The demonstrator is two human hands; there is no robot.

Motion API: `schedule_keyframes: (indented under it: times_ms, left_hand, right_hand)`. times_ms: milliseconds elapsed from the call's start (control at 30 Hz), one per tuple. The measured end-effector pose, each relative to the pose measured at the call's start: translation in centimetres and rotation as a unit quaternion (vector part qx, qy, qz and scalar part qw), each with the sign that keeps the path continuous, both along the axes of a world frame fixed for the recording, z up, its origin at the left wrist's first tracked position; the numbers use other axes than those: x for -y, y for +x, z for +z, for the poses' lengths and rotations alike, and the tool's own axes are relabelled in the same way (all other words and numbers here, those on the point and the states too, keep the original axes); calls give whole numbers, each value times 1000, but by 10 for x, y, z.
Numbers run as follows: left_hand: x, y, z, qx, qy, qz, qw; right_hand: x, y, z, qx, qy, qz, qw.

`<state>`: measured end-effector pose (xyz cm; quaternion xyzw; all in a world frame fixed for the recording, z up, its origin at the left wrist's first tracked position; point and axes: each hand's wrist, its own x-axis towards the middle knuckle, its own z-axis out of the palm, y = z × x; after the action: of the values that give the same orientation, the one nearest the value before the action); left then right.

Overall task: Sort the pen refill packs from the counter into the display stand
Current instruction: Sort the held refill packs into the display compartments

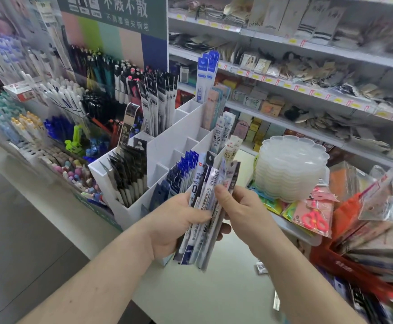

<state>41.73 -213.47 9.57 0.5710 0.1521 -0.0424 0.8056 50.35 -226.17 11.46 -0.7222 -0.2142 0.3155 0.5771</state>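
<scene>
both hands (176,220) gripping refill packs (208,206), display stand (179,134)

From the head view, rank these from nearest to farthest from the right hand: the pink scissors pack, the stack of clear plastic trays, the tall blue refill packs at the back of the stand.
1. Pink scissors pack, just right of the right hand.
2. Stack of clear plastic trays, above and to the right.
3. Tall blue refill packs, back of the display stand, far up.

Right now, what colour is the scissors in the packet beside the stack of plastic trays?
Bright pink-red scissors, sealed in a clear packet; the head view shows them best.
</scene>
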Motion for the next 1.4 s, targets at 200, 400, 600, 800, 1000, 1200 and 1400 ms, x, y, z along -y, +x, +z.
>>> schedule_keyframes:
  times_ms: [200, 400, 600, 800, 1000, 1200, 1400]
  left_hand:
    - [2, 1, 2, -32, 41, 2, 999]
    - [10, 6, -2, -56, 151, 18, 987]
    - [12, 10, -6, -68, 168, 52, 982]
    - [15, 15, -6, -45, 103, 78, 991]
    - [16, 16, -13, -25, 143, 33, 989]
    - [14, 16, -16, -65, 232, 52, 969]
    - [15, 17, -16, -69, 545, 29, 835]
  right_hand:
    - [3, 2, -3, -9, 3, -27, 1000]
    - [0, 5, -22, 161, -64, -132, 976]
    - [-3, 9, -20, 127, 34, -162, 978]
    - [-9, 10, -29, 148, 7, -178, 973]
    - [-11, 12, -26, 133, 6, -153, 979]
    - [-5, 20, -13, 168, 39, -169, 970]
    - [-9, 30, -12, 132, 12, -146, 980]
